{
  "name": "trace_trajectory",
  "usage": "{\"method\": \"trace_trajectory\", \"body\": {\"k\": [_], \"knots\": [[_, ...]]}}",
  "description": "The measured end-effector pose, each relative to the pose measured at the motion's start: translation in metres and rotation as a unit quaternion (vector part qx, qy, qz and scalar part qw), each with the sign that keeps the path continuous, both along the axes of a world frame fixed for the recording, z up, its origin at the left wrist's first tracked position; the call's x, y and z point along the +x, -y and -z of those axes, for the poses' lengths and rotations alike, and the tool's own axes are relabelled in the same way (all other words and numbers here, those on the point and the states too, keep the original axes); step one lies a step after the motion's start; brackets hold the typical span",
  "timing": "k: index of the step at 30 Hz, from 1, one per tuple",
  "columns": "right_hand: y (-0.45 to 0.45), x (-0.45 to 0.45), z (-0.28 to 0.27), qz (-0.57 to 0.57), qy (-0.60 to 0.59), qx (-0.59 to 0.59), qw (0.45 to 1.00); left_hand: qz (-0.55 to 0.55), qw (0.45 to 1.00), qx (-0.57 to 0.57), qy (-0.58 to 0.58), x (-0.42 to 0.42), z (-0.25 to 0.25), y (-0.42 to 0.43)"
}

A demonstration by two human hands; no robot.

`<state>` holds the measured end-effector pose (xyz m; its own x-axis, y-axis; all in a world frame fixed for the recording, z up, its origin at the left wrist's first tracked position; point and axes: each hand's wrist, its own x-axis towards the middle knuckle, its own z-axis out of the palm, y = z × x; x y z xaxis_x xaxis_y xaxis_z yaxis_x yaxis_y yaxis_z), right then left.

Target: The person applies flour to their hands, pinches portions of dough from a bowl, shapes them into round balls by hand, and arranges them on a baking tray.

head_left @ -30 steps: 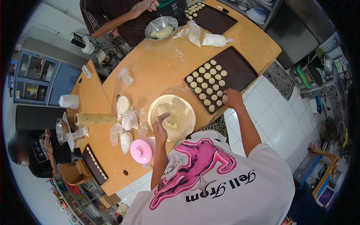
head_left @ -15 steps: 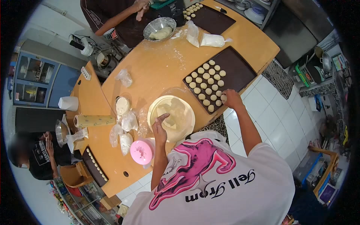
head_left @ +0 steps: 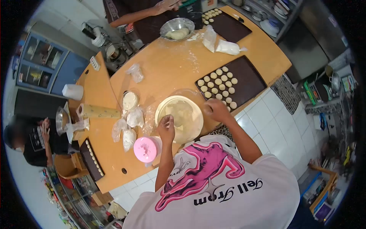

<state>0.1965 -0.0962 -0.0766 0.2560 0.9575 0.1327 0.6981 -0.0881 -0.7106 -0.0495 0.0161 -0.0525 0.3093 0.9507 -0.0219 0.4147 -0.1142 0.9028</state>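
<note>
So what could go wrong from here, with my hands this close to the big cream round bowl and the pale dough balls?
Your right hand is beside the near corner of the dark rectangular tray, so it might nudge or flatten nearby dough balls. The bowl sits near the table edge; a bump could tip it. Your left forearm might knock the pink-topped round container.

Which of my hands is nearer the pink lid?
Left. Your left hand is over the cream bowl, toward the pink lid; your right hand is farther, by the dough tray.
</note>
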Motion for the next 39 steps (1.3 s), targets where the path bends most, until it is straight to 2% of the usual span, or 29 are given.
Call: {"method": "trace_trajectory", "body": {"k": [3,6,9,11,13,17,20,27,29,32,34,37,38,39], "knots": [[-0.016,-0.035,0.009,-0.068,0.033,0.052,0.996,-0.021,1.000,0.002,-0.019,-0.008,0.006,0.004],[-0.015,-0.036,0.006,-0.039,-0.031,0.025,0.998,-0.020,0.999,0.026,-0.010,-0.013,0.021,0.009],[0.000,-0.008,0.021,0.040,-0.060,0.020,0.997,-0.018,0.999,0.032,-0.012,-0.013,0.030,0.017],[0.015,0.013,0.005,0.170,-0.004,-0.032,0.985,-0.013,0.999,0.036,-0.013,-0.013,0.034,0.020],[0.031,0.037,0.017,0.250,0.145,-0.115,0.950,-0.004,0.999,0.047,-0.007,-0.015,0.037,0.020],[0.046,0.063,0.032,0.223,0.127,-0.229,0.939,-0.006,0.999,0.047,-0.016,-0.017,0.035,0.024],[0.044,0.065,0.033,0.210,0.151,-0.246,0.934,-0.005,0.999,0.051,-0.011,-0.018,0.036,0.026],[0.041,0.078,0.054,0.181,0.164,-0.108,0.964,-0.001,0.999,0.041,-0.008,-0.023,0.037,0.029],[0.040,0.075,0.040,0.182,0.143,-0.067,0.970,-0.001,0.999,0.042,-0.014,-0.024,0.039,0.029],[0.042,0.074,0.037,0.159,0.187,-0.149,0.958,0.002,0.999,0.046,-0.016,-0.024,0.038,0.029],[0.044,0.073,0.034,0.164,0.192,-0.119,0.960,-0.004,0.998,0.057,-0.012,-0.022,0.036,0.028],[0.038,0.061,0.019,0.171,0.210,-0.034,0.962,-0.038,0.999,0.009,-0.038,-0.018,0.037,0.023],[0.030,0.053,0.006,0.174,0.217,0.001,0.961,-0.040,0.995,0.061,-0.070,-0.014,0.041,0.020],[0.017,0.042,-0.005,0.168,0.172,0.028,0.970,-0.041,0.988,0.112,-0.103,-0.009,0.047,0.015]]}}
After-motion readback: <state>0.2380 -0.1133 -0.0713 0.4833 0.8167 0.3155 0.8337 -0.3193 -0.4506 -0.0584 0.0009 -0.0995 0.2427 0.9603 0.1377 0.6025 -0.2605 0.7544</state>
